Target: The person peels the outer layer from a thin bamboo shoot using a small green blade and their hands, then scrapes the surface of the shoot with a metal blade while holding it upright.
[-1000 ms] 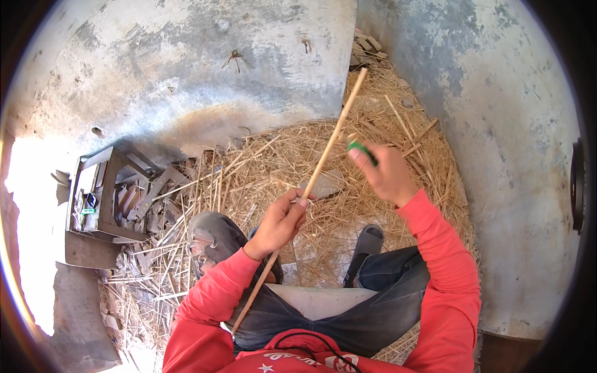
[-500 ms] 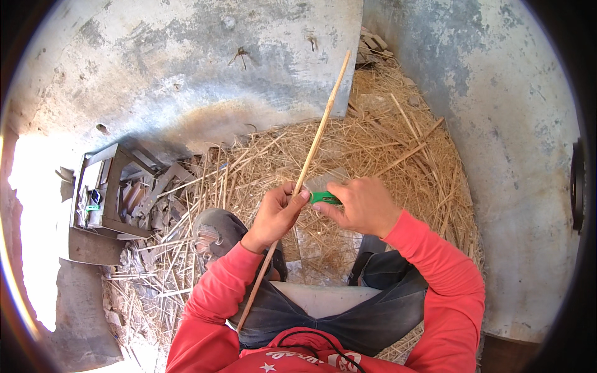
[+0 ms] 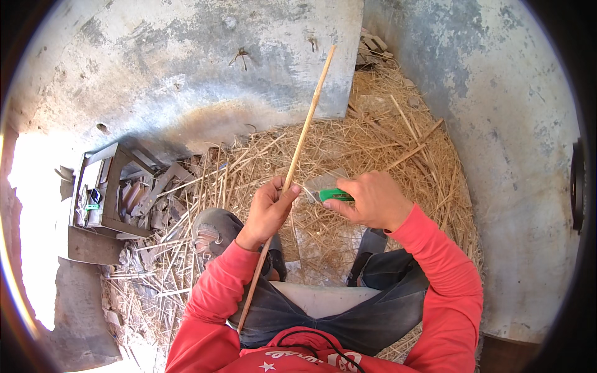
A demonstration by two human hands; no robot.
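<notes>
Left hand (image 3: 268, 211) clamped on long cane (image 3: 305, 130) | right hand (image 3: 373, 200) gripping green-handled knife (image 3: 334, 195), drawn back near the cane | paring stroke restarting.

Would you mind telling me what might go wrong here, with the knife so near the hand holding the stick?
The green-handled knife in the right hand points toward the left hand; a slip might cut its thumb. The long stick is gripped at only one point, so it could twist or swing.

Small green-and-white packets (image 3: 91, 204) in the open wooden box (image 3: 99, 186), far left.
</notes>
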